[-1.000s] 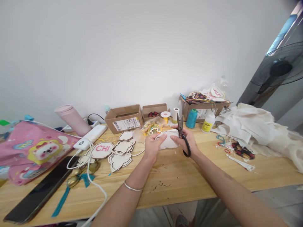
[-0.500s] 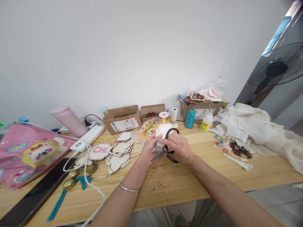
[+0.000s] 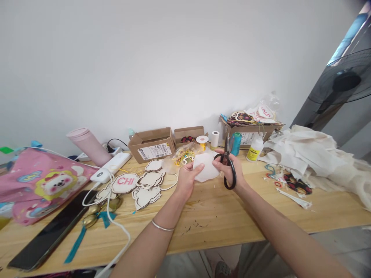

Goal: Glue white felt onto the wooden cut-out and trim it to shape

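Okay, left hand (image 3: 185, 179): pinching the white piece (image 3: 206, 166), centre of frame
Right hand (image 3: 238, 170): gripping its right edge plus black scissors (image 3: 226, 154), blades up
Scissors: seem parked while the piece gets handled; any snip needs them swung round, imo

fan (image 3: 346, 80) cropped right, pink bag (image 3: 26, 185) cropped left

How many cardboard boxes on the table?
3. A labelled box left of centre, a smaller box just right of it, and a stuffed box farther right, behind the teal thread spool and glue bottle. Others could be hidden behind the clutter.
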Demonstrator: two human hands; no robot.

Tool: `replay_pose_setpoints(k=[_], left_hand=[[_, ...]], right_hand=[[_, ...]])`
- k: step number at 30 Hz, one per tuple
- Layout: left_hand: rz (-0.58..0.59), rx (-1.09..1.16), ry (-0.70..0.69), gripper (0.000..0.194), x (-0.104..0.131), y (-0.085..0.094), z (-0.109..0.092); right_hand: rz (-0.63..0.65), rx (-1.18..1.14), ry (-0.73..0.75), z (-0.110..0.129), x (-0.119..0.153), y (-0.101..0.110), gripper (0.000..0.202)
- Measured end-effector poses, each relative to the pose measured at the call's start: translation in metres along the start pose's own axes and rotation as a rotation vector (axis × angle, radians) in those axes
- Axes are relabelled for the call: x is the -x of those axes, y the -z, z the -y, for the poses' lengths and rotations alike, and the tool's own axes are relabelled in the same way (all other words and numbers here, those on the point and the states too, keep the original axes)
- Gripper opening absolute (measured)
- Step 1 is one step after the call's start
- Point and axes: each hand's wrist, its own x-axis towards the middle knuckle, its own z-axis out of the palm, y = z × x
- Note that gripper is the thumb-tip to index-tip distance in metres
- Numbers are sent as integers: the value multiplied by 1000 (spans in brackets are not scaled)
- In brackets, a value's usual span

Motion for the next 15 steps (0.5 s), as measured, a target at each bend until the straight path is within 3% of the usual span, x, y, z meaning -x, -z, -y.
replay_pose_setpoints(k=[6,15], left_hand=[[-150,-37,-23,40,-4,4,6],[-135,-31,-41,39,-1,2,-2]], right_hand=[[55,39,-24,-1,4,-4,49],[151,150,-16,-7,6,-4,53]])
